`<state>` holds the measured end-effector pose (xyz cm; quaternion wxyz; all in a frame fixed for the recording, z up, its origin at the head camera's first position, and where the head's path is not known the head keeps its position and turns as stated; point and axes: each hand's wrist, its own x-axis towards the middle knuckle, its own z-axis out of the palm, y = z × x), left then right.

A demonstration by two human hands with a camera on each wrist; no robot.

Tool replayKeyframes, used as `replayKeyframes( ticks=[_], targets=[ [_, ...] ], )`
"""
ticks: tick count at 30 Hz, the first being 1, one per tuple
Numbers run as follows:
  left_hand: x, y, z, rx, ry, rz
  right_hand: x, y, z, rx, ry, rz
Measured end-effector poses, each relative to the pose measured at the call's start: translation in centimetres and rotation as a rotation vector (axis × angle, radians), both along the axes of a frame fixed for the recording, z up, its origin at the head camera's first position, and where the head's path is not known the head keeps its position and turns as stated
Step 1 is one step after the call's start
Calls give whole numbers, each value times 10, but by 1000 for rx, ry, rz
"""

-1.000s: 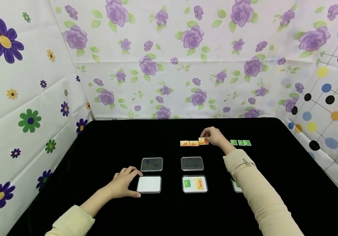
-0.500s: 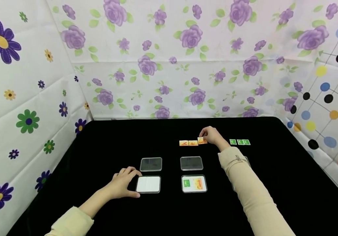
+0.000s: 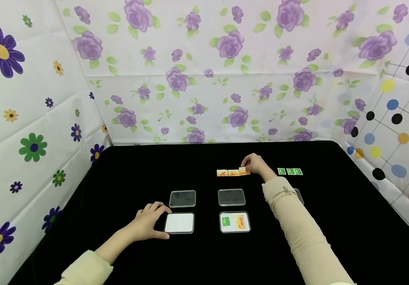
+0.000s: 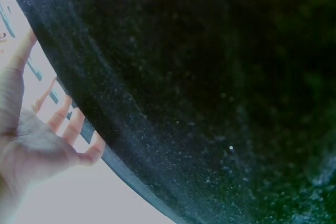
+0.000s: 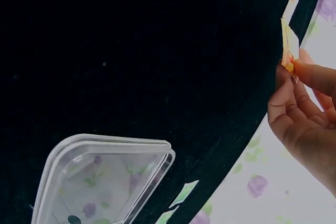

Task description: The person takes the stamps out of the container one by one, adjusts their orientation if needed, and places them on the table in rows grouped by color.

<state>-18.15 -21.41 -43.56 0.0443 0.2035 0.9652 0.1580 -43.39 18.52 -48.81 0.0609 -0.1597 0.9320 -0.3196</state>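
My right hand [image 3: 258,164] is at the back of the black table and pinches the edge of an orange stamp [image 3: 243,171], the rightmost of a row. In the right wrist view, thumb and fingertips hold that stamp [image 5: 287,51] tilted up. Two more orange stamps [image 3: 228,173] lie to its left. My left hand [image 3: 148,222] rests at the left side of a clear case with a blank white card [image 3: 179,223]. Its thumb and fingers are spread, at the case's left corners. A second case [image 3: 234,222] holds a card with a green and an orange stamp.
Two transparent lids [image 3: 182,198] [image 3: 231,197] lie behind the cases. Several green stamps [image 3: 294,171] are at the back right. Another lid [image 3: 299,195] shows partly behind the right sleeve [image 3: 297,221]. Floral cloth hangs beyond the table's far edge.
The right forearm has shifted slightly left, baring part of a lid. The pinched orange stamp sits slightly lower relative to its row. The left hand has stayed at the case.
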Motion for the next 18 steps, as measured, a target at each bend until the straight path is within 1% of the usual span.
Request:
replayKeyframes(
  ticks=[2,4,6,8,9,12,15,18],
  targets=[
    [1,0,1,5,-1,-2,4,-2,5,7,-1,-17],
    [1,0,2,10,-4,1,33,-13,35,50,-33,-48],
    [1,0,3,3,1,1,50,-19,51,51,-11,-55],
    [1,-1,2,-1,4,3,62,-24,61,57,3,-60],
    [1,-1,2,-1,6,3,65,-25,63,66,0,-74],
    [0,-1,1,-3,9,-1,65,-28,62,83,-1,-112],
    [0,-1,1,0,6,-5,64,-29,58,98,26,-127],
    [0,-2,0,-2,3,-7,62,-30,54,110,53,-122]
  ],
)
